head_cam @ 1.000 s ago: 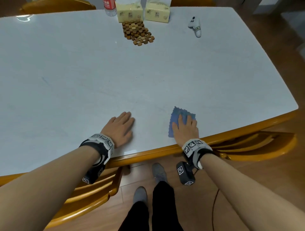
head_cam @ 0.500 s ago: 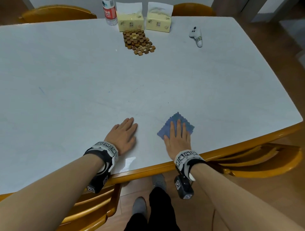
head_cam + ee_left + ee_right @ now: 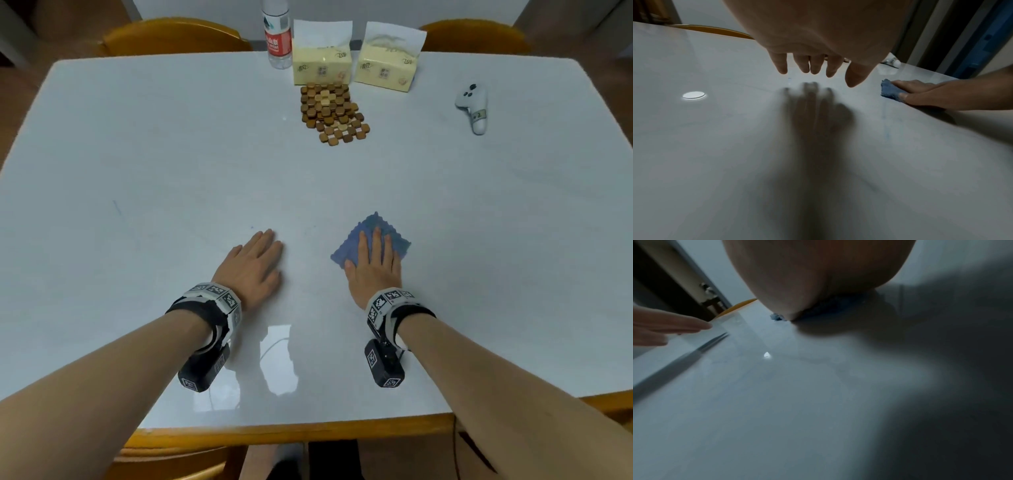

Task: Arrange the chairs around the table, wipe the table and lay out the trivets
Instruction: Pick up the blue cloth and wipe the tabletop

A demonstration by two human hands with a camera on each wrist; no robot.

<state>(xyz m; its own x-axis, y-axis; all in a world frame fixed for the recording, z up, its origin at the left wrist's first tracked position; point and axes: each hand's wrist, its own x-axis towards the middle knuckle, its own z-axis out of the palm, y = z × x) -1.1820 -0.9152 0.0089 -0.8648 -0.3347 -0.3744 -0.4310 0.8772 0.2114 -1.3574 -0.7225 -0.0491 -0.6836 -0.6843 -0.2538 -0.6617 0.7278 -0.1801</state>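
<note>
Both hands lie flat on the table (image 3: 171,144): my left hand (image 3: 255,265) spread, apparently just hovering; my right hand (image 3: 375,263) pressing the blue cloth (image 3: 394,236), fingers straight. I see stacked trivets (image 3: 330,111) far across, beside tissue packs (image 3: 322,65).

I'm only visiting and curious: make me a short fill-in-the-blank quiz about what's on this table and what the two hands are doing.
1. The right hand presses flat on a small cloth whose colour is ____.
2. The left hand lies open on the table and holds ____.
3. The wooden trivets lie just in front of two packs of ____.
4. Far right on the table lies a white game ____.

Missing words: blue; nothing; tissues; controller
</note>
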